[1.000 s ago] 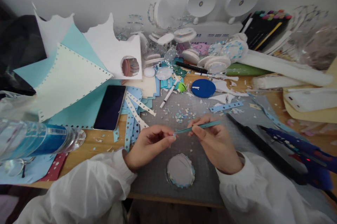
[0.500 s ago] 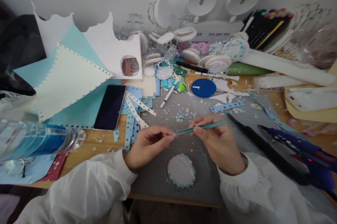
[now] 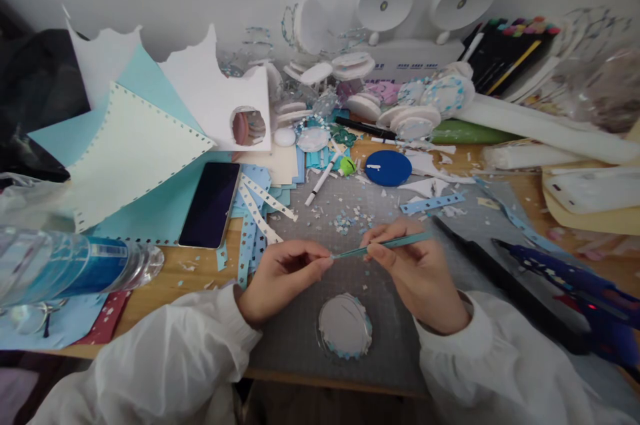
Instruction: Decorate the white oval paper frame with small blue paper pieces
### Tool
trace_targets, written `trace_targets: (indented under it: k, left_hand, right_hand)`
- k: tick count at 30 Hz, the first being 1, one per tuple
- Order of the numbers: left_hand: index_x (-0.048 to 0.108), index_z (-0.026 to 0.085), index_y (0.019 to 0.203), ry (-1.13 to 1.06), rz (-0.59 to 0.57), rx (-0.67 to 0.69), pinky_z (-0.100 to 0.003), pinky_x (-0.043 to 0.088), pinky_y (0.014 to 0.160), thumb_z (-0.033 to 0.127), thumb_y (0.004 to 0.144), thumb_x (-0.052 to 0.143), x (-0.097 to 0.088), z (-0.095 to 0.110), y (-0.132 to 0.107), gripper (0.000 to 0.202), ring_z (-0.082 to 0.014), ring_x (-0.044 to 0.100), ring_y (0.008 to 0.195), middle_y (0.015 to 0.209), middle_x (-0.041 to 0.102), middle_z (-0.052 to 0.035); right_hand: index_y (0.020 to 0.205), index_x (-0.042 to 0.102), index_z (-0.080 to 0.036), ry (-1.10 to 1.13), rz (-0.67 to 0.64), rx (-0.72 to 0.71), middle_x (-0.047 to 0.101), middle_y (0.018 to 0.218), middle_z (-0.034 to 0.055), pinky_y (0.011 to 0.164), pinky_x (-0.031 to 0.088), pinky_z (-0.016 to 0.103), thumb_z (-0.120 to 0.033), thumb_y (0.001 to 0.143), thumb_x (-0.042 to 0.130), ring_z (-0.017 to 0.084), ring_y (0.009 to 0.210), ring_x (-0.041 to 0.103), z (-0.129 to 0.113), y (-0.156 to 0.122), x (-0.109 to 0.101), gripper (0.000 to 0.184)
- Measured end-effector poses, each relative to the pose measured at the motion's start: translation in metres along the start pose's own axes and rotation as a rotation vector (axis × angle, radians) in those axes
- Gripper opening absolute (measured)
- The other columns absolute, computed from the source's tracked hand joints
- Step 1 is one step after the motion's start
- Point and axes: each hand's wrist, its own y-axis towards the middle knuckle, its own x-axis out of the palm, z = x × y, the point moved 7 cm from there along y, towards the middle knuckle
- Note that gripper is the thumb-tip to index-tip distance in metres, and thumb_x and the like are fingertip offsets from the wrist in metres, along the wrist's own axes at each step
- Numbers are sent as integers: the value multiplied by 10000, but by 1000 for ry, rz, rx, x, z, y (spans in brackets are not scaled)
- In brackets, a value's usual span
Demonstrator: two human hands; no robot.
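My right hand point(image 3: 417, 275) pinches a thin teal stick-like tool point(image 3: 385, 245) between thumb and forefinger, its tip pointing left. My left hand point(image 3: 283, 275) is closed in a pinch right at that tip, holding something too small to make out. Both hands hover over a grey cutting mat point(image 3: 350, 212) strewn with paper crumbs. Just below them lies a round clear disc point(image 3: 345, 326) with a blue-flecked rim. White sleeves cover both my forearms.
A dark phone point(image 3: 210, 204) lies left of the mat beside blue punched paper strips point(image 3: 250, 225). A plastic bottle point(image 3: 70, 265) rests on its side at far left. A blue glue gun point(image 3: 570, 275), a black ruler point(image 3: 500, 282), a blue disc point(image 3: 388, 168) and a white pen point(image 3: 323, 178) surround the mat.
My right hand has shifted slightly right along the teal tool. Otherwise the hands hold the same pose.
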Motion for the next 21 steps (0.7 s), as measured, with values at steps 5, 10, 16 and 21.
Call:
trace_targets:
  k: [5, 10, 16, 21]
  left_hand:
    - [722, 147, 743, 5, -12, 40, -165, 424, 528, 169, 757, 702, 1, 3, 0, 33, -66, 511, 535, 626, 657, -3]
    - [723, 143, 744, -3, 2, 0, -193, 421, 533, 223, 756, 716, -1, -1, 0, 81, -84, 507, 541, 646, 661, -20]
    - [743, 139, 757, -15, -23, -63, -206, 370, 513, 353, 776, 706, -4, -7, -1, 218, -91, 461, 526, 589, 605, -8]
    - [753, 132, 776, -108, -130, -102, -219, 315, 510, 476, 803, 659, 0, -15, -4, 358, -94, 417, 519, 523, 511, 11]
  right_hand:
    - [769, 643, -227, 67, 18, 79, 624, 768, -12, 616, 467, 222, -232, 779, 735, 102, 685, 582, 4, 0, 0, 92]
    - [720, 653, -207, 71, 65, 101, 621, 765, 2, 580, 483, 240, -282, 735, 769, 104, 621, 575, 3, 3, -3, 139]
    - [779, 639, -238, -217, 113, -203, 644, 793, 9, 672, 520, 287, -175, 791, 700, 156, 770, 629, -27, 1, -6, 88]
    - [927, 642, -259, -729, -99, -647, 679, 854, 14, 653, 518, 299, -65, 776, 670, 158, 743, 621, -70, -20, 39, 247]
